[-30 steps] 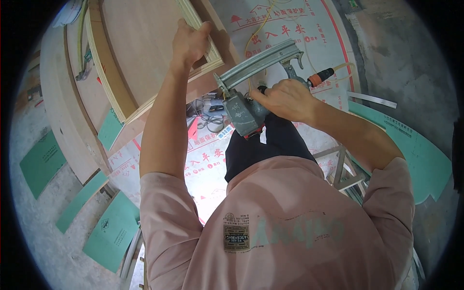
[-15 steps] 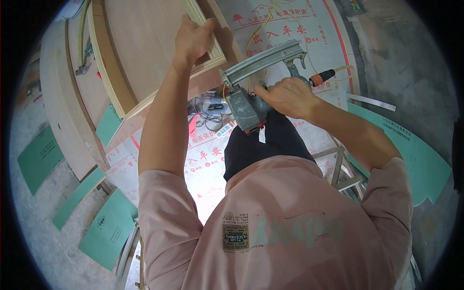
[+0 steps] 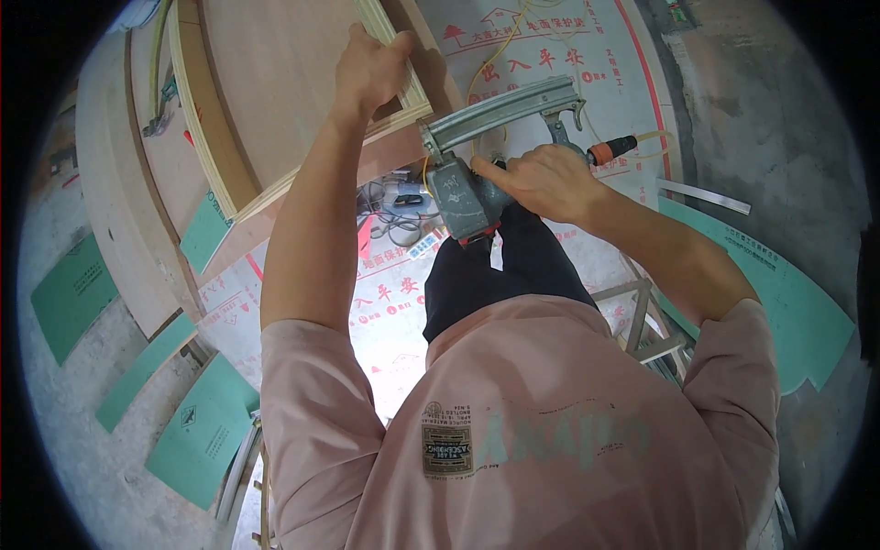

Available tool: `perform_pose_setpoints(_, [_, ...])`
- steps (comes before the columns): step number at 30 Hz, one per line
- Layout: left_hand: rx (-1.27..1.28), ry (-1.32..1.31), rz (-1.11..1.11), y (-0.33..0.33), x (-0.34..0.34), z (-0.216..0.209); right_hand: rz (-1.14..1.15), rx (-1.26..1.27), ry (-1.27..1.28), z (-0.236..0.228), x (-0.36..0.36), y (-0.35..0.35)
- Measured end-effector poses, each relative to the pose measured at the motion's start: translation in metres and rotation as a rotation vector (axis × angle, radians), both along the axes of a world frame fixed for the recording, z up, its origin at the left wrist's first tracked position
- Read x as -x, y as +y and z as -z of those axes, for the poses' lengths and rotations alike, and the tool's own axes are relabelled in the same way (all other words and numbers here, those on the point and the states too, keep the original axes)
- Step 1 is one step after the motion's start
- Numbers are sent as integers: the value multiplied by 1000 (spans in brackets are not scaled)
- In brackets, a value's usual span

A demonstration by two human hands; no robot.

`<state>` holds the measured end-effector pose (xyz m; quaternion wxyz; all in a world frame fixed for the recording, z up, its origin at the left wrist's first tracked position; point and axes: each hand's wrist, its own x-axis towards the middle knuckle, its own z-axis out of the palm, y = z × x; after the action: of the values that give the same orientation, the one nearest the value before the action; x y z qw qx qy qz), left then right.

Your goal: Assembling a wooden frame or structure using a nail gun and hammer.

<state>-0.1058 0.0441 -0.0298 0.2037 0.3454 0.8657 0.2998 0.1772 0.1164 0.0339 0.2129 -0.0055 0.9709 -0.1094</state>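
Observation:
My left hand [image 3: 374, 71] is closed around the edge strip of a plywood frame [image 3: 414, 96], near its corner. The frame lies on a broad wooden panel [image 3: 275, 82], with a curved plywood rib along its left part. A grey pneumatic nail gun [image 3: 466, 200] is gripped by its handle in my right hand [image 3: 553, 181]. Its long magazine [image 3: 504, 112] slants up to the right, and its nose is right at the frame's corner; whether they touch I cannot tell. An orange and black hose coupling [image 3: 612, 149] joins the handle to a yellowish air hose.
Green boards [image 3: 206, 431] lie on the concrete floor at left, and a larger green board [image 3: 770, 293] at right. Tangled cables [image 3: 394, 225] lie below the panel on printed floor sheeting [image 3: 394, 289]. Pliers [image 3: 156, 124] rest on the panel. A wooden stand [image 3: 637, 316] is beside my leg.
The nail gun has shifted and turned slightly, its nose staying at the frame's corner. My left hand and the frame's corner appear a touch further right; the grip is the same.

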Motion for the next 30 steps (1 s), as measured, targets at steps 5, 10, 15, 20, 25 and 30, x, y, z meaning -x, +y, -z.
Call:
perform_pose_setpoints(5, [42, -56, -6, 2, 3, -2, -2, 29, 22, 18, -8, -1])
perform_pose_setpoints(10, [-24, 47, 6, -1, 0, 0, -2, 28, -24, 3, -2, -3])
perform_pose_setpoints(15, [5, 94, 65, -2, -4, -5, 4, -15, -13, 6, 1, 0])
perform_pose_setpoints(20, [41, 110, 101, -3, -3, -7, 9, 2, -21, 4, 3, -2])
perform_pose_setpoints(25, [36, 97, 87, -1, -5, -8, 10, 5, -31, 9, 1, 1])
perform_pose_setpoints(30, [10, 46, 48, -2, -3, -7, -27, 16, -37, 23, -4, -2])
